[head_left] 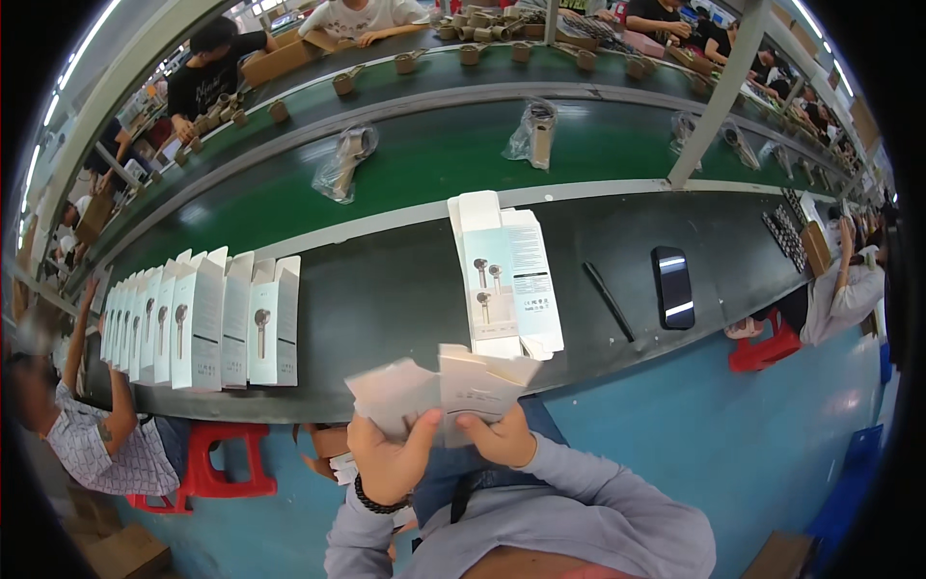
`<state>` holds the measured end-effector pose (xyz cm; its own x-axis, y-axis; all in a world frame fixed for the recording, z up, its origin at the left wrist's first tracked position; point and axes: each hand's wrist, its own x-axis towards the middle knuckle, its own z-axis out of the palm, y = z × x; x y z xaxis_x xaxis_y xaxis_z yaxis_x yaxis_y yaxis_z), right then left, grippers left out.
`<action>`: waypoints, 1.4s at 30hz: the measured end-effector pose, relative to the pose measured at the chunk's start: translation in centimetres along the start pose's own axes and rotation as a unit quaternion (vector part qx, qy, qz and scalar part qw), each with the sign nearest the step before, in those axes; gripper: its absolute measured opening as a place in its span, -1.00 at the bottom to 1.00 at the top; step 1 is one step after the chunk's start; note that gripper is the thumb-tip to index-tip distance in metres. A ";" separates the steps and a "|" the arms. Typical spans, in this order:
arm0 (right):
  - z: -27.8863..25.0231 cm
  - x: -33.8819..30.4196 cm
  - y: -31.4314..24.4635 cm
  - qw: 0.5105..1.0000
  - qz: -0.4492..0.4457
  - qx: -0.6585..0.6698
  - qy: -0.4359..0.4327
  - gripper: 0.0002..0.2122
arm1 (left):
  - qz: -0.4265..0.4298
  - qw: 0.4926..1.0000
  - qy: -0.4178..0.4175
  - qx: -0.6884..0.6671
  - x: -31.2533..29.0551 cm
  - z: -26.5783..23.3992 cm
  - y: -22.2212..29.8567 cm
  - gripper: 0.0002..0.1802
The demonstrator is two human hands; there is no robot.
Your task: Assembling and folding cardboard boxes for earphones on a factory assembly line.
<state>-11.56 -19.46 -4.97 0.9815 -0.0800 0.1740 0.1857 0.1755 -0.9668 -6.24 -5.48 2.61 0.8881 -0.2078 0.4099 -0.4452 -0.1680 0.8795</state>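
Low over the bench's near edge, my left hand grips one side of a white folding carton, thumb in front. My right hand closes on its other side. Flaps stick up along its top; slight blur hides whether the left panel is a separate piece. Just beyond lies a stack of flat printed cartons, white and pale blue with a device picture. To the left, a row of erected cartons stands upright on the dark bench, several with raised top flaps.
Right of the stack lie a black pen and a dark phone. Behind the bench a green conveyor carries bagged devices. A metal post rises from its edge. Co-workers sit on both sides, near red stools.
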 end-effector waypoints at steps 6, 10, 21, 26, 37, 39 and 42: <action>-2.6 2.1 -2.5 0.954 0.145 -0.013 -0.264 -0.67 | -0.116 0.860 -0.230 -0.440 -2.6 -1.3 -4.0 0.28; -2.0 1.3 0.3 0.954 0.106 0.085 -0.267 -0.50 | -0.088 0.774 -0.242 -0.578 -2.6 0.5 -4.8 0.40; -0.2 0.9 -1.6 0.993 -0.050 0.081 -0.064 -0.05 | 0.047 0.977 -0.167 0.127 -4.4 0.4 -3.2 0.04; -0.8 0.5 -1.6 0.992 -0.013 0.090 -0.089 -0.17 | 0.061 0.981 -0.169 0.076 -3.6 -0.2 -3.3 -0.08; 1.1 -0.6 -1.2 0.992 -0.063 0.111 -0.015 -0.45 | 0.161 0.984 -0.055 -0.042 -3.1 2.4 -2.0 -0.31; 1.5 -0.6 -1.1 0.989 -0.064 0.130 0.002 -0.50 | 0.149 0.986 -0.023 -0.072 -3.4 3.2 -1.8 -0.29; 1.7 -0.7 -1.0 0.985 -0.067 0.157 0.022 -0.58 | 0.130 0.986 0.012 -0.102 -3.7 3.2 -1.6 -0.26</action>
<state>-12.36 -17.86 -3.84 0.9453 -0.1639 0.2820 0.3261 0.4549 -0.8287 -9.19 -7.54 -1.07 0.7502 -0.1945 0.6319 -0.6286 0.0867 0.7729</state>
